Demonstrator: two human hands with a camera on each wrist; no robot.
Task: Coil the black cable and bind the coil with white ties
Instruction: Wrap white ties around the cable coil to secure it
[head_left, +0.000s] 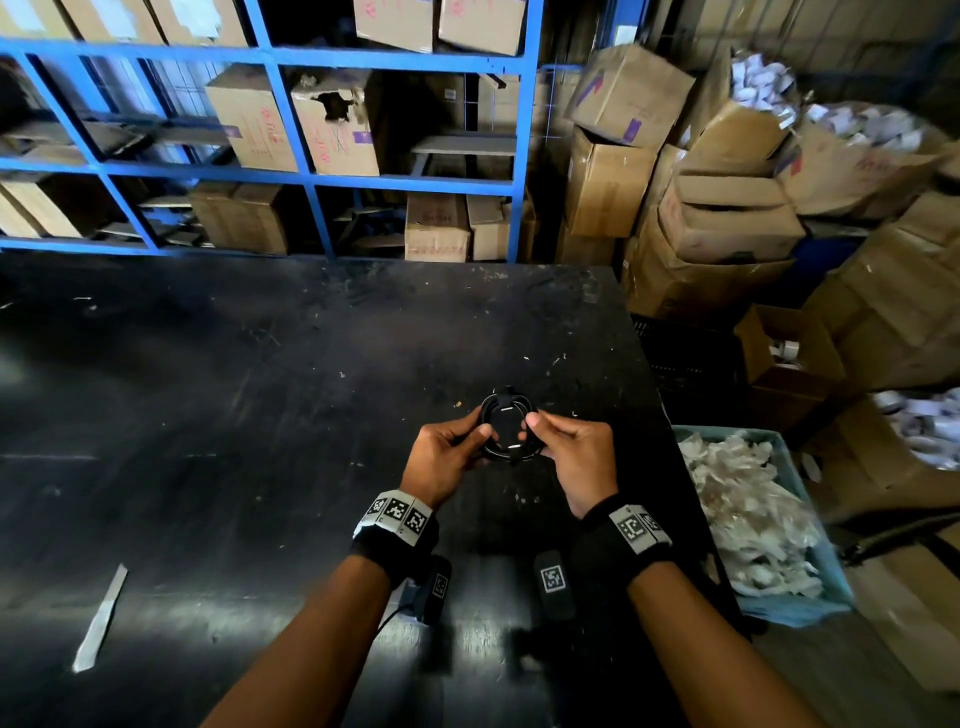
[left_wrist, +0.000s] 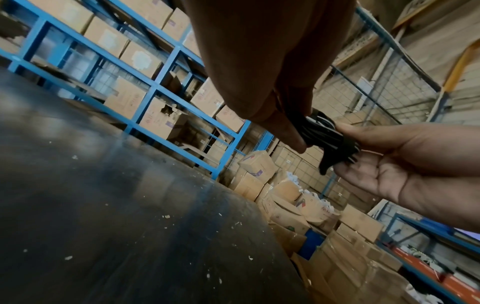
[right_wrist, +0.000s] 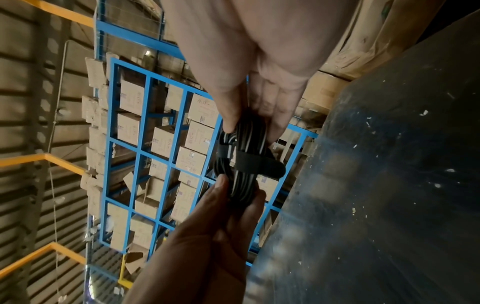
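Note:
The black cable (head_left: 506, 431) is wound into a small round coil held just above the dark table (head_left: 260, 415). My left hand (head_left: 475, 441) pinches the coil's left side between thumb and fingers. My right hand (head_left: 537, 431) pinches its right side. In the right wrist view a black strap (right_wrist: 257, 164) crosses the coil (right_wrist: 241, 185) between my right hand (right_wrist: 253, 129) and the left hand's fingers (right_wrist: 221, 195). The left wrist view shows my left hand (left_wrist: 301, 127) on the coil (left_wrist: 322, 137). Two small white marks show on the coil; what they are is unclear.
A blue bin (head_left: 727, 431) of crumpled whitish plastic stands at the table's right edge. A flat metal strip (head_left: 101, 618) lies at the near left. Blue shelving (head_left: 311, 57) with cartons runs behind the table, and cardboard boxes (head_left: 727, 218) are piled to the right.

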